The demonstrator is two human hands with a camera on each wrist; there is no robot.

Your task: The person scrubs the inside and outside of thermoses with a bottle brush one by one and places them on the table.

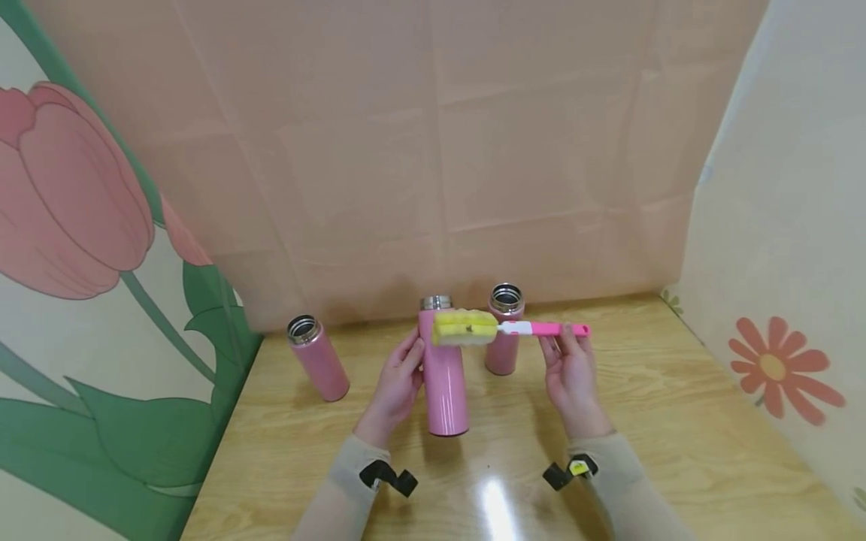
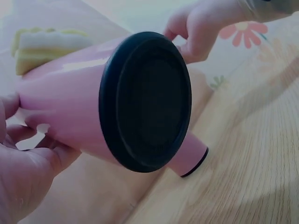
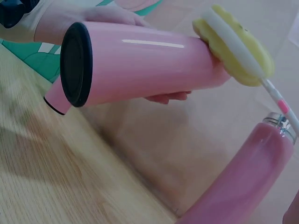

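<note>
A small yellow label (image 1: 579,468) on the black wrist mount (image 1: 570,472) at the right wrist is too small to read, as is a dark mark (image 1: 469,328) on the sponge head (image 1: 449,330).

The left hand (image 1: 395,379) is partly closed, its thumb and fingers curled round the left side of the large pink bottle (image 1: 448,391). That bottle is lifted off the desk (image 1: 676,421), tilted, its steel neck (image 1: 436,302) to the far side and its black base (image 2: 149,102) towards the near side.

The right hand (image 1: 573,379) pinches the pink handle (image 1: 544,329) of the brush near its right end. The brush points left, its yellow-and-white sponge head overlapping the large bottle's upper part; whether they touch cannot be told.

Two smaller pink bottles stand upright on the desk, mouths uncovered: the left bottle (image 1: 321,368) well left of the left hand, the right bottle (image 1: 502,355) on the far side of the brush.
</note>
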